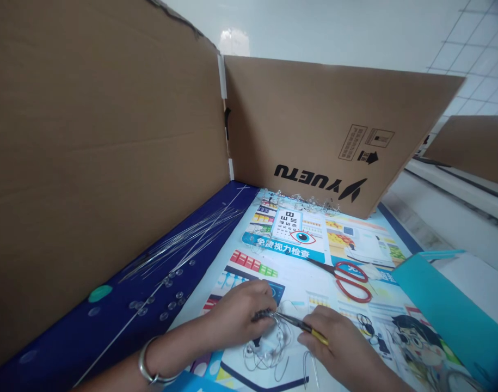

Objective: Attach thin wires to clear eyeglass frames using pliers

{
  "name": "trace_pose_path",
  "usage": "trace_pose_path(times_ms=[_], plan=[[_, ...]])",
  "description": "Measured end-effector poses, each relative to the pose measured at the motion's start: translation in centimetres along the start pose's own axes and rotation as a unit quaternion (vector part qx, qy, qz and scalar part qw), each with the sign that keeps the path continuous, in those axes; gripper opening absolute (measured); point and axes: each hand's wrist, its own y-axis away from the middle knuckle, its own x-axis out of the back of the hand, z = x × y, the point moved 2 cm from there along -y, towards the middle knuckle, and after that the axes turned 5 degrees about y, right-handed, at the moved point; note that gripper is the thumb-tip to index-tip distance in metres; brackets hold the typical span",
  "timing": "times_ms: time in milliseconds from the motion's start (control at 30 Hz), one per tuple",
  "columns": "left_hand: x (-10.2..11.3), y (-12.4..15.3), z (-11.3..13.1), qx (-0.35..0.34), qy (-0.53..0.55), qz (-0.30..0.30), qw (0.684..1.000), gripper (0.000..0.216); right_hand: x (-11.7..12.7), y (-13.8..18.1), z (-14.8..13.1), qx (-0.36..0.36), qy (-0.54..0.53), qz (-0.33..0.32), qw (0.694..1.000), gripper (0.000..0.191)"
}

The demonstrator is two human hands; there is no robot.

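Note:
My right hand [338,340] is closed around a pair of pliers [295,322] with a yellow handle and a slim metal nose. The nose points left and meets my left hand [246,310], whose fingers are pinched on the beaded wire [269,348]. Thin loops of this wire, with clear round beads, spread over the printed sheet below the fingers. A small dark piece [262,314] shows at the left fingertips; I cannot tell exactly what it is. Short bent wires [308,362] lie close to my right hand.
Red-handled scissors [352,280] lie beyond my hands. Straight wires [183,245] and loose clear beads [167,282] are at the left. More beaded wire pieces [309,204] line the foot of the cardboard panel [314,120]. A teal box [444,310] stands at right.

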Motion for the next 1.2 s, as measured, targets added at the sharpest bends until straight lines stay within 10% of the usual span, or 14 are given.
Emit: trace_pose_path(times_ms=[633, 1200], plan=[[-0.23, 0.04, 0.36, -0.026, -0.065, 0.011, 0.998, 0.012, 0.38, 0.47, -0.33, 0.069, 0.079, 0.059, 0.993, 0.009], [-0.11, -0.2, 0.56, -0.051, -0.065, 0.02, 0.996, 0.011, -0.32, 0.52, -0.13, 0.17, 0.325, 0.166, 0.915, 0.017]])
